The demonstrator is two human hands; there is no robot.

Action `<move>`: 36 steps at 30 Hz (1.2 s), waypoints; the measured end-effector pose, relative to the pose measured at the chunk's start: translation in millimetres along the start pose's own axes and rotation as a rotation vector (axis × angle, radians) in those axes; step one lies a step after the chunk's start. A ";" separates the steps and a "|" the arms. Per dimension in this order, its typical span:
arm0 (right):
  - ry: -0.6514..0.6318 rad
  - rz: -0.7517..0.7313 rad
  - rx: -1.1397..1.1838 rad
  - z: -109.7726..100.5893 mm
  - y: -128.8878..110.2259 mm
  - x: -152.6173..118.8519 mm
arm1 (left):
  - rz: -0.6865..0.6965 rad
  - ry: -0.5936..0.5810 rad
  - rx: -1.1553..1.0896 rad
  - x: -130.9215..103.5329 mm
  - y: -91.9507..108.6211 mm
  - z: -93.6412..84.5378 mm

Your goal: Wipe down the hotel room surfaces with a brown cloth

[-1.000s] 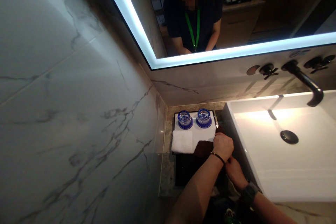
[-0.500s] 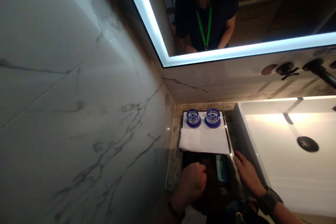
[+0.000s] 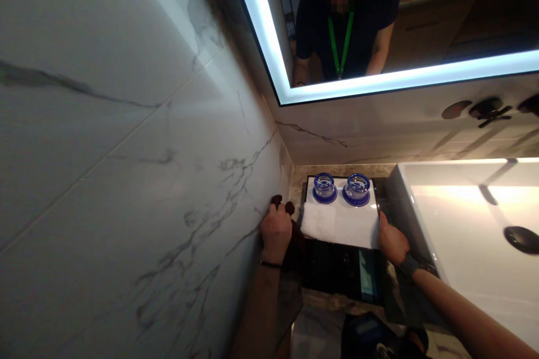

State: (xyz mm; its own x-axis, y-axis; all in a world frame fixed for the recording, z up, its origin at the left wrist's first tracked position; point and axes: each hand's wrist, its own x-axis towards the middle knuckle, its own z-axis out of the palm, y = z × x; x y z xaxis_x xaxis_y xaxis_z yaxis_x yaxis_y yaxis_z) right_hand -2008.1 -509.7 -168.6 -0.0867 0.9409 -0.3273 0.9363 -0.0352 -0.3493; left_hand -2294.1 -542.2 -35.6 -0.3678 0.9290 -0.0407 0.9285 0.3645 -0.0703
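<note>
My left hand (image 3: 277, 230) is closed on a dark brown cloth (image 3: 295, 241), held against the strip of counter between the marble wall and the tray. On the right, my right hand (image 3: 393, 240) rests its fingers against the right edge of the white-topped tray (image 3: 356, 227). Two blue-rimmed glasses (image 3: 324, 185) (image 3: 357, 185) stand on blue coasters at the tray's back. A folded white towel (image 3: 319, 221) lies at its front left. Below the tray is a dark glossy surface (image 3: 330, 269).
A white basin (image 3: 455, 247) with a black drain (image 3: 522, 240) is on the right, under black wall taps (image 3: 488, 109). The marbled wall (image 3: 168, 179) fills the left. A lit mirror (image 3: 357, 87) above reflects a person with a green lanyard.
My left hand has moved up and left with the cloth, from the dark surface to beside the tray. My right hand has shifted up along the tray's right edge. The view has shifted slightly.
</note>
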 end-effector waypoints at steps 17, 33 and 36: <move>-0.030 0.003 -0.090 -0.9 15.4 -35.1 | 0.265 -0.152 -0.290 72.7 41.0 68.1; 0.138 0.095 0.235 25.2 8.0 -46.0 | 0.744 -0.124 -0.299 172.4 109.3 -37.7; 0.238 0.153 0.393 28.8 0.5 -30.7 | 1.068 -0.406 -0.248 184.3 178.4 -25.9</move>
State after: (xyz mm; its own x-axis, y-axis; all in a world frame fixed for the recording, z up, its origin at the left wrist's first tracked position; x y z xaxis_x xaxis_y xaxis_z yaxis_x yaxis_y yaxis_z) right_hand -2014.8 -548.4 -184.0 0.1655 0.9642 -0.2071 0.7288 -0.2610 -0.6330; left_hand -2195.0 -304.4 -29.8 0.6582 0.6988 -0.2799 0.7436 -0.5455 0.3866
